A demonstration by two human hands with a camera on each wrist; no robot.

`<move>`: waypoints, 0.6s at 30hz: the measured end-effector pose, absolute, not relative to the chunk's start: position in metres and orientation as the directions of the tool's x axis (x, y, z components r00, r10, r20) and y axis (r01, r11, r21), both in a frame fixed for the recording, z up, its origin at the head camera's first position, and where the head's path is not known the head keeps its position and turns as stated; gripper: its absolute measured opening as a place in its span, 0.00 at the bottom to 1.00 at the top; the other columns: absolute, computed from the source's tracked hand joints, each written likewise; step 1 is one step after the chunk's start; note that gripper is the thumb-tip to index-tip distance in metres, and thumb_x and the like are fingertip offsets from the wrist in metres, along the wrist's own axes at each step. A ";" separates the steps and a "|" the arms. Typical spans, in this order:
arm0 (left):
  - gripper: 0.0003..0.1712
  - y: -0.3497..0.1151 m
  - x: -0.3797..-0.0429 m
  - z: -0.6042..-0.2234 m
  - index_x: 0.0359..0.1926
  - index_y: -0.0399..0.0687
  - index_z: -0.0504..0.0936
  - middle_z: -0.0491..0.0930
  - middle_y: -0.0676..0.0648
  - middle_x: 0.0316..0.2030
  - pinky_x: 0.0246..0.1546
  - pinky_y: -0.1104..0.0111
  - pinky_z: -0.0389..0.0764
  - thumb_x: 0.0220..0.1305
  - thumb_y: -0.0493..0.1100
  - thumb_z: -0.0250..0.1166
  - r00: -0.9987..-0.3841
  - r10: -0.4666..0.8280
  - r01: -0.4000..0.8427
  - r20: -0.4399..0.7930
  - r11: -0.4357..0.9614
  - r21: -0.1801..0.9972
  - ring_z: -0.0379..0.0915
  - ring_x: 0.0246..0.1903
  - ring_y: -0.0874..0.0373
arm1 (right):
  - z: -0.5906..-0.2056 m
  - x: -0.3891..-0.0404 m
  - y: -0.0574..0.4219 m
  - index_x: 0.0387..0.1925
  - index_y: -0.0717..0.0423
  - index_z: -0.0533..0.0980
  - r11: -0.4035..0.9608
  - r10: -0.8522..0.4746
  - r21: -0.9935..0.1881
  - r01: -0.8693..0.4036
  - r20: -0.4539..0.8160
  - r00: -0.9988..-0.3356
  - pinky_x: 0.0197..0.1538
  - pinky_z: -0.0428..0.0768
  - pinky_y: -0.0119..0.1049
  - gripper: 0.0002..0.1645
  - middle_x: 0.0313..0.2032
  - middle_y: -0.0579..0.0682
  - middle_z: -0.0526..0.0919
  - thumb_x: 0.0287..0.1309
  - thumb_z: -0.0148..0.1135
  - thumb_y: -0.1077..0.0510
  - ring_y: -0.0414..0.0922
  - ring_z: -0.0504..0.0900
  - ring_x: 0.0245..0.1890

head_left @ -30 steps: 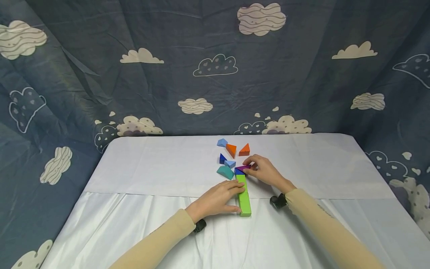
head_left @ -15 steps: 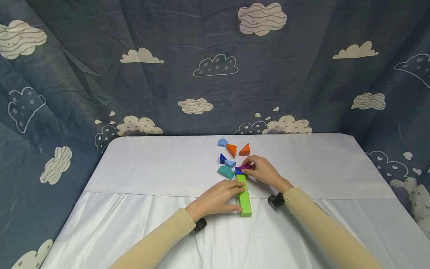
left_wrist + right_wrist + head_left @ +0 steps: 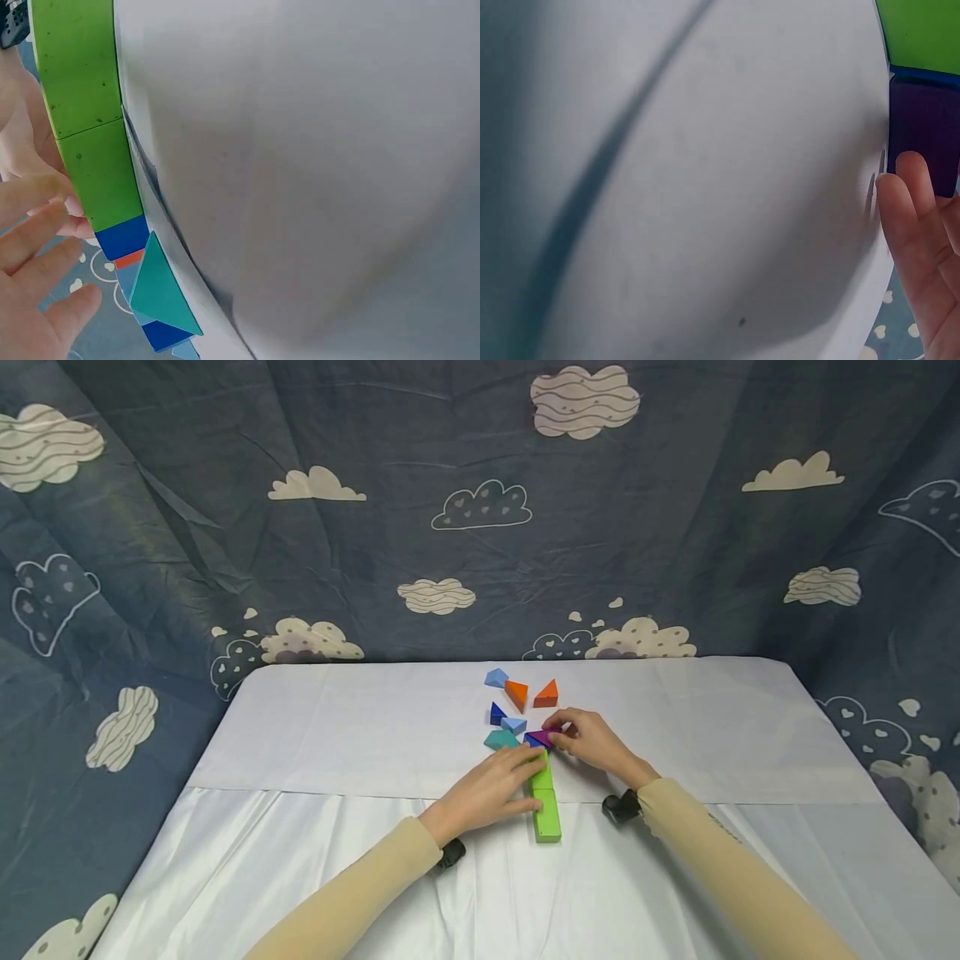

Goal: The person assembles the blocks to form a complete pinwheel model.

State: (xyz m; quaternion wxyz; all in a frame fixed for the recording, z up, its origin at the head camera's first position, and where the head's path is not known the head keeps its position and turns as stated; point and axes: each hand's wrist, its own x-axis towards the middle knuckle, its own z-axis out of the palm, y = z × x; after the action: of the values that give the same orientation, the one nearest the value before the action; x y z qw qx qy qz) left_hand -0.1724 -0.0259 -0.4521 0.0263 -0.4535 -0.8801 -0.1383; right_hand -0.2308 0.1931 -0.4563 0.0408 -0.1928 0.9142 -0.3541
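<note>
In the head view, two green blocks (image 3: 547,818) lie end to end, pointing away from me. At their far end a blue triangular block (image 3: 532,741) sits against a purple triangular block (image 3: 542,737). My right hand (image 3: 592,745) pinches the purple block between thumb and fingers; its fingertips also show on that block (image 3: 922,120) in the right wrist view. My left hand (image 3: 483,792) lies with fairly straight fingers across the far green block, fingertips near the blue one. A teal block (image 3: 500,739) is just beyond those fingers.
Behind the hands are a dark blue triangle (image 3: 497,715), a light blue triangle (image 3: 513,725), another light blue block (image 3: 496,677) and two orange triangles (image 3: 516,694). A white cloth (image 3: 300,735) covers the table, and a dark cloud-patterned curtain (image 3: 480,560) hangs behind it.
My left hand has slid forward along the green blocks, its fingertips now by the blue block and overlapping the teal one. My right hand stays at the purple block with only slight shifts.
</note>
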 end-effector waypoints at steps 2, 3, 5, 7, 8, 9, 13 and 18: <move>0.35 -0.025 -0.174 -0.453 0.65 0.40 0.69 0.63 0.42 0.67 0.68 0.57 0.55 0.67 0.58 0.58 -0.595 0.789 0.799 0.157 0.559 0.221 0.54 0.68 0.48 | -0.456 -0.231 0.193 0.43 0.63 0.79 0.671 -0.382 -0.670 -0.316 0.053 -0.923 0.28 0.79 0.32 0.10 0.40 0.56 0.81 0.59 0.61 0.65 0.45 0.77 0.30; 0.35 -0.024 -0.174 -0.454 0.66 0.40 0.69 0.63 0.42 0.67 0.68 0.57 0.54 0.67 0.58 0.57 -0.599 0.787 0.796 0.149 0.563 0.222 0.54 0.68 0.48 | -0.456 -0.230 0.193 0.43 0.63 0.79 0.668 -0.385 -0.673 -0.316 0.051 -0.921 0.28 0.79 0.32 0.10 0.40 0.57 0.81 0.59 0.61 0.65 0.45 0.78 0.30; 0.35 -0.023 -0.175 -0.454 0.66 0.40 0.68 0.62 0.42 0.67 0.68 0.57 0.52 0.68 0.58 0.57 -0.607 0.783 0.788 0.133 0.573 0.226 0.53 0.69 0.48 | -0.456 -0.230 0.193 0.43 0.64 0.79 0.666 -0.385 -0.678 -0.312 0.047 -0.922 0.28 0.79 0.32 0.10 0.40 0.57 0.81 0.59 0.60 0.67 0.45 0.77 0.30; 0.36 -0.022 -0.176 -0.455 0.67 0.40 0.68 0.62 0.42 0.67 0.69 0.57 0.52 0.68 0.59 0.56 -0.613 0.781 0.783 0.123 0.579 0.228 0.53 0.69 0.49 | -0.455 -0.230 0.194 0.42 0.64 0.79 0.660 -0.389 -0.683 -0.312 0.045 -0.920 0.28 0.79 0.32 0.10 0.39 0.57 0.81 0.59 0.59 0.68 0.46 0.77 0.30; 0.36 -0.021 -0.176 -0.455 0.67 0.40 0.68 0.63 0.42 0.67 0.69 0.58 0.52 0.68 0.59 0.56 -0.614 0.780 0.782 0.121 0.581 0.225 0.53 0.68 0.49 | -0.455 -0.230 0.194 0.42 0.64 0.79 0.658 -0.392 -0.684 -0.315 0.046 -0.919 0.28 0.79 0.32 0.10 0.39 0.57 0.80 0.59 0.58 0.69 0.46 0.77 0.30; 0.36 -0.021 -0.177 -0.455 0.67 0.40 0.68 0.63 0.43 0.67 0.69 0.58 0.52 0.68 0.59 0.56 -0.615 0.779 0.782 0.120 0.583 0.223 0.54 0.68 0.49 | -0.455 -0.230 0.195 0.42 0.64 0.79 0.656 -0.395 -0.685 -0.316 0.045 -0.917 0.28 0.79 0.33 0.10 0.39 0.57 0.80 0.59 0.57 0.69 0.46 0.77 0.30; 0.36 -0.020 -0.179 -0.456 0.66 0.40 0.68 0.65 0.43 0.66 0.69 0.59 0.53 0.68 0.60 0.55 -0.613 0.780 0.785 0.125 0.582 0.211 0.56 0.67 0.51 | -0.455 -0.231 0.196 0.42 0.63 0.80 0.660 -0.397 -0.683 -0.314 0.039 -0.917 0.28 0.79 0.32 0.10 0.40 0.57 0.81 0.59 0.57 0.69 0.46 0.77 0.31; 0.35 -0.018 -0.179 -0.456 0.66 0.41 0.69 0.66 0.43 0.65 0.67 0.61 0.56 0.68 0.60 0.55 -0.611 0.781 0.789 0.134 0.583 0.195 0.59 0.65 0.52 | -0.454 -0.232 0.197 0.42 0.62 0.80 0.666 -0.399 -0.677 -0.312 0.030 -0.916 0.28 0.79 0.33 0.10 0.40 0.56 0.81 0.59 0.57 0.68 0.46 0.77 0.31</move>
State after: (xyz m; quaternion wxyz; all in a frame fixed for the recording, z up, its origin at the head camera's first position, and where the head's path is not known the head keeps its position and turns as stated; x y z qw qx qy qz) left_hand -0.1793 -0.0183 -0.4563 0.0170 -0.4410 -0.8896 -0.1181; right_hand -0.2322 0.1967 -0.4538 0.0604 -0.1952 0.9108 -0.3587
